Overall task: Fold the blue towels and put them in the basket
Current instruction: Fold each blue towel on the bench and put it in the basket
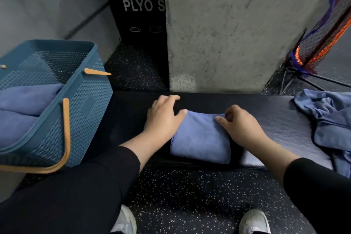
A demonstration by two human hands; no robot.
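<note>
Folded blue towel (pixel 201 138), centre of frame, flat on black counter (pixel 275 119). Left hand (pixel 163 118) spread flat at its left edge; right hand (pixel 239 123) pinching upper right corner. Step judged: final squaring of fold. Next: lift and carry to blue basket (pixel 91 104), left of frame, folded towels (pixel 24 104) inside. Unfolded towels (pixel 326 119) heaped far right.

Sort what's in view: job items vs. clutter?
Job: folded towel under both hands; unfolded towels at right; basket with folded towels inside; bench.
Clutter: netted stand; black plyo box; concrete pillar.
</note>
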